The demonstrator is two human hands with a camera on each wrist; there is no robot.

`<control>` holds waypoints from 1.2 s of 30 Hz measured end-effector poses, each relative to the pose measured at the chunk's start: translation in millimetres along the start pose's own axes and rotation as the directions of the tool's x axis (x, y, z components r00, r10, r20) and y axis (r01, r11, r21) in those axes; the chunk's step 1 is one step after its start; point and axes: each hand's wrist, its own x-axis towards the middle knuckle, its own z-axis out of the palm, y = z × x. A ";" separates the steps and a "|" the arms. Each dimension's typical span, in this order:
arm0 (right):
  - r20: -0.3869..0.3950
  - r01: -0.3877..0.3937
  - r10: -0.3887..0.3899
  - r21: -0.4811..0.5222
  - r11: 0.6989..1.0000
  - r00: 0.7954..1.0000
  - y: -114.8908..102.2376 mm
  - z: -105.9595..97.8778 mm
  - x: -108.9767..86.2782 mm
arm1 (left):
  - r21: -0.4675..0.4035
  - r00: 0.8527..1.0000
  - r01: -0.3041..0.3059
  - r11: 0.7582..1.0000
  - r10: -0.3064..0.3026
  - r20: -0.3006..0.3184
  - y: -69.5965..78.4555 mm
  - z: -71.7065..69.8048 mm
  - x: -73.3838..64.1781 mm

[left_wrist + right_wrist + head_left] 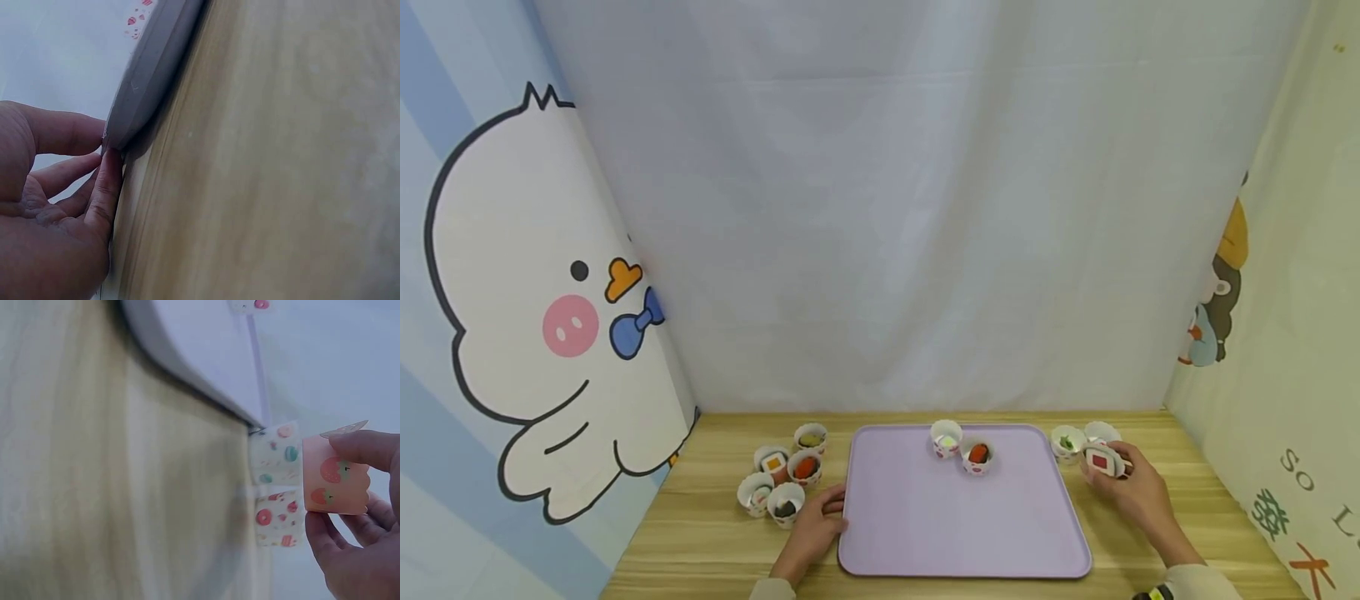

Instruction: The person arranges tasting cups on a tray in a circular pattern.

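My right hand (1138,496) holds a peach paper cup (337,478) with a strawberry print, thumb on one side and fingers on the other. A white piece with a red square (1100,462) shows in its mouth. Just behind it are two white printed paper cups, one (1067,444) with something green inside and one (1102,432) partly hidden. At the left edge of the lilac tray (962,533), my left hand (814,527) pinches the rim between thumb and fingers. On the tray's far part stand a cup with pale contents (946,438) and a cup with a red-and-dark piece (977,457).
Left of the tray several paper cups cluster on the wooden table (692,533), among them a cup with an orange square (772,463) and a cup with a dark piece (786,505). A pale curtain (910,250) hangs behind; printed cloths flank both sides.
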 end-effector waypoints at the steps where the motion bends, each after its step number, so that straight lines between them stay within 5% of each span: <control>1: -0.006 0.011 -0.011 0.002 1.000 1.000 -3.0 -0.1 0.0 | 0.000 1.000 0.000 1.000 0.000 -0.004 -0.9 0.4 0.4; 14: 0.012 0.119 -0.122 0.119 0.986 0.992 -50.7 13.5 -4.1 | -0.003 1.000 -0.013 1.000 0.013 0.000 0.0 0.5 -1.2; 25: 0.047 0.131 -0.139 0.152 0.980 0.989 -66.3 35.3 -7.0 | 0.002 1.000 -0.005 1.000 0.005 -0.005 -0.7 0.0 0.2; 36: 0.049 0.222 -0.231 0.149 0.964 0.972 -71.5 63.3 -10.6 | -0.016 1.000 -0.019 1.000 0.019 0.002 1.2 0.1 -1.0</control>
